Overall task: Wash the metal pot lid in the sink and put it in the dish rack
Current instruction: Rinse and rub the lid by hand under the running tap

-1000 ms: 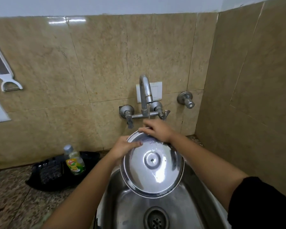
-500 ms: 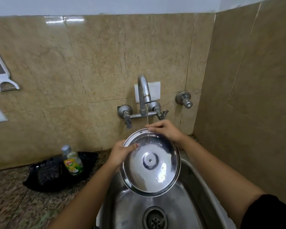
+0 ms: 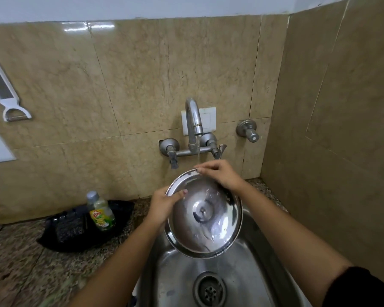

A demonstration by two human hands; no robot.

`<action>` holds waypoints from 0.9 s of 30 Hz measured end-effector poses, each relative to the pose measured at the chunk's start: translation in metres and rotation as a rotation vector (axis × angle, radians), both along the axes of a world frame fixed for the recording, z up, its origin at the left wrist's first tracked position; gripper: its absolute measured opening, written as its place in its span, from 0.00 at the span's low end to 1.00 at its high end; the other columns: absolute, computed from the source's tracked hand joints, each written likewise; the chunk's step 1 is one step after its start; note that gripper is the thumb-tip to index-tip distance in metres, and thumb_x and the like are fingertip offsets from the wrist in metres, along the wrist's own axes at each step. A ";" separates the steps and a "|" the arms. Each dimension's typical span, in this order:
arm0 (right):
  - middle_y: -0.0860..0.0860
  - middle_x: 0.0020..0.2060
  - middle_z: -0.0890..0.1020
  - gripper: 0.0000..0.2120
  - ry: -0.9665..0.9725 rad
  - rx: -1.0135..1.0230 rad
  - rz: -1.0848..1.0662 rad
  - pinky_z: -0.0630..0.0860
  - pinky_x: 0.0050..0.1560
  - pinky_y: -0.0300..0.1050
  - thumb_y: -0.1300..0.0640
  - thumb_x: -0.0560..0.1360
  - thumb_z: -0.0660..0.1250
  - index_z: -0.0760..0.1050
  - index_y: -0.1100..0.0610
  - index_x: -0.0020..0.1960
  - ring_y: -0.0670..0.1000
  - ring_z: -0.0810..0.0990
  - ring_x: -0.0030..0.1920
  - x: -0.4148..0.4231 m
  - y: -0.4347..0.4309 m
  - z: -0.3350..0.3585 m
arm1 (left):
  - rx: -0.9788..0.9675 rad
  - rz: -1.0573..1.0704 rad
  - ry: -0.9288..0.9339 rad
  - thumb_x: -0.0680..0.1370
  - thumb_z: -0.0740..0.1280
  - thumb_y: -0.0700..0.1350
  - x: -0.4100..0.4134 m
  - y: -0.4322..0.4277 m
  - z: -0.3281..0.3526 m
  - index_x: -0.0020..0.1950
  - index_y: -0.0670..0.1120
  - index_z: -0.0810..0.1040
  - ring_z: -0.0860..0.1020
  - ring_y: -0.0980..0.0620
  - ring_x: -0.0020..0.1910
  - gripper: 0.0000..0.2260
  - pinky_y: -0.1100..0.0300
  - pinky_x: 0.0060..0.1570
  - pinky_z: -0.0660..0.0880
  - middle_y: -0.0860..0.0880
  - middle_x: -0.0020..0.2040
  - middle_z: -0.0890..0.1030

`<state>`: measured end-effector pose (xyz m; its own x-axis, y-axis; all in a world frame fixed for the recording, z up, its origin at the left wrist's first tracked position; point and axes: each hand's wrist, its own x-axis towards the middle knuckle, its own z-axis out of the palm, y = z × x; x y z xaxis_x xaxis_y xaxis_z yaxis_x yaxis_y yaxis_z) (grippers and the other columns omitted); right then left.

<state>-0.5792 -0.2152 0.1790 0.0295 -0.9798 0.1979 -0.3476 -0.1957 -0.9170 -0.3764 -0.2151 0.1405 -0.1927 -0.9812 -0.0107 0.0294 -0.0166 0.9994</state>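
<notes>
Both bare forearms reach forward from the lower edge of the view and converge toward the middle. The left hand [image 3: 164,203] is curled at the left rim of the round, shiny metal pot lid [image 3: 205,218], its thumb pressed flat across the lid's upper face and the remaining fingers hidden behind the rim. The right hand [image 3: 222,175] lies palm-down over the lid's far edge, wrist bent, fingers bunched and pointing left with the fingertips [image 3: 200,170] touching the rim. A black sleeve [image 3: 359,289] covers the right upper arm at the lower right corner; the left arm shows bare.
</notes>
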 end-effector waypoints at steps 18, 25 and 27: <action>0.53 0.53 0.79 0.15 -0.316 0.036 -0.764 0.72 0.43 0.40 0.52 0.78 0.65 0.70 0.58 0.60 0.55 0.77 0.54 -0.006 -0.017 0.006 | 0.052 -0.108 -0.020 0.73 0.71 0.40 0.000 0.007 0.015 0.50 0.39 0.82 0.82 0.43 0.42 0.08 0.50 0.48 0.79 0.39 0.45 0.84; 0.56 0.45 0.81 0.17 -0.218 0.096 -0.485 0.74 0.41 0.42 0.47 0.80 0.58 0.77 0.59 0.52 0.49 0.79 0.41 -0.006 -0.027 0.017 | 0.136 -0.042 0.040 0.73 0.72 0.43 -0.003 0.012 0.012 0.45 0.45 0.83 0.83 0.41 0.42 0.03 0.48 0.45 0.80 0.42 0.43 0.86; 0.59 0.45 0.81 0.21 -0.216 0.115 -0.501 0.76 0.47 0.47 0.45 0.80 0.57 0.78 0.62 0.51 0.54 0.80 0.44 -0.009 -0.030 0.019 | 0.129 -0.021 0.033 0.73 0.72 0.43 -0.005 0.013 0.013 0.43 0.47 0.83 0.83 0.43 0.40 0.01 0.50 0.43 0.81 0.43 0.41 0.86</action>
<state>-0.5878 -0.2451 0.1977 -0.4752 -0.8790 0.0389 -0.1745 0.0508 -0.9833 -0.3815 -0.2017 0.1534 -0.2153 -0.9678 -0.1302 0.0603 -0.1462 0.9874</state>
